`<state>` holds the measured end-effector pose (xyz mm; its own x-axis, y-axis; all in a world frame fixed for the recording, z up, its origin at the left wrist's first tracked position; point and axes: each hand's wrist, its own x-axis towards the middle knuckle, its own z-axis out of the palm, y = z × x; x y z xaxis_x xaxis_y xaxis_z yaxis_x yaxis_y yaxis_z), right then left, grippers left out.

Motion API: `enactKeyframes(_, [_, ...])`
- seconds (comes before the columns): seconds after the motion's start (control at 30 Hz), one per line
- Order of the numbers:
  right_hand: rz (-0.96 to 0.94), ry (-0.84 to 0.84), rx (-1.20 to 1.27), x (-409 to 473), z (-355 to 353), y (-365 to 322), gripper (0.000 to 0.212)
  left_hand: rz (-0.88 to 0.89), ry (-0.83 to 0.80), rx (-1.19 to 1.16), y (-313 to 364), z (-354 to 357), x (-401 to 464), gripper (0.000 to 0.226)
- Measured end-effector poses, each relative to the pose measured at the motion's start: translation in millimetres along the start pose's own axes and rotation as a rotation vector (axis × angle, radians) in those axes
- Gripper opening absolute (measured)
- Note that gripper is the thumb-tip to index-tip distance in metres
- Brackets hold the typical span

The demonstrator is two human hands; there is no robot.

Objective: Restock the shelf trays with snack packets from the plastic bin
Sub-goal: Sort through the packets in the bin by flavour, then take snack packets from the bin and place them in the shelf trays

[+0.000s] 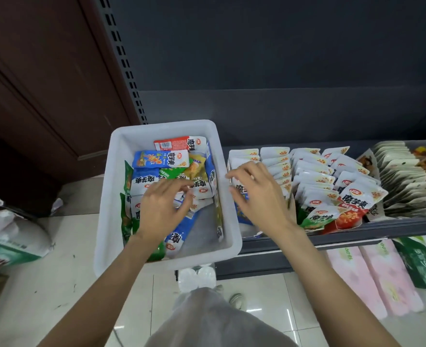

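Note:
A white plastic bin stands at the shelf's left end, holding several loose snack packets in blue, red and green. My left hand reaches down into the bin, with thumb and fingers curled round a few white packets. My right hand hovers with relaxed, spread fingers over the leftmost shelf tray, touching the tops of its blue packets. Rows of upright white packets fill the neighbouring trays; green and red ones stand at their front.
The dark shelf edge runs right from the bin. Pink tissue packs and a green pack lie on the level below. Bottle caps show under the bin. Sacks sit on the tiled floor at left, by a brown wooden panel.

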<state>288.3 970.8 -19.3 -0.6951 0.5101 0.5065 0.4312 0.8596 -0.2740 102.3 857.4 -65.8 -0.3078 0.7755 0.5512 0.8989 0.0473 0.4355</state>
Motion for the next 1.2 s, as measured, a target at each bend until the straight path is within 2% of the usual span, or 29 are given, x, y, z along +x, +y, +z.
enactKeyframes(0.13, [-0.122,-0.265,0.000,10,39,-25,0.013,-0.116,-0.334,0.307,-37,-13,-28,0.027])
enactKeyframes(0.23, [-0.159,-0.523,-0.034,21,76,-40,0.019,-0.265,-0.634,0.450,-43,-13,-36,0.057])
enactKeyframes(0.37, [-0.190,-0.745,-0.111,27,117,-51,0.045,-0.419,-0.701,0.439,-45,-6,-39,0.084])
enactKeyframes(0.47, [-0.141,-0.829,-0.132,25,135,-56,0.050,-0.427,-0.721,0.460,-46,-2,-41,0.091])
enactKeyframes(0.53, [-0.092,-0.822,-0.102,24,138,-58,0.048,-0.439,-0.710,0.406,-49,-3,-40,0.088])
enactKeyframes(0.6, [-0.005,-0.791,0.005,25,133,-61,0.047,-0.493,-0.651,0.252,-51,-8,-39,0.081])
enactKeyframes(0.7, [0.194,-0.714,0.244,27,119,-67,0.043,-0.585,-0.422,0.070,-50,-22,-39,0.058])
enactKeyframes(0.8, [0.313,-0.677,0.470,25,102,-78,0.041,-0.661,-0.185,-0.040,-46,-37,-35,0.040])
enactKeyframes(0.87, [0.358,-0.642,0.587,23,94,-84,0.042,-0.774,-0.049,-0.222,-41,-45,-28,0.034])
enactKeyframes(0.93, [0.414,-0.528,0.685,19,86,-88,0.043,-0.844,0.049,-0.482,-32,-54,-18,0.036])
enactKeyframes(1.07, [0.607,-0.221,0.869,20,63,-84,0.038,-0.793,0.091,-0.756,-10,-62,-2,0.036])
enactKeyframes(1.2, [0.708,-0.162,0.966,23,44,-77,0.045,-0.782,0.030,-0.859,6,-55,1,0.037])
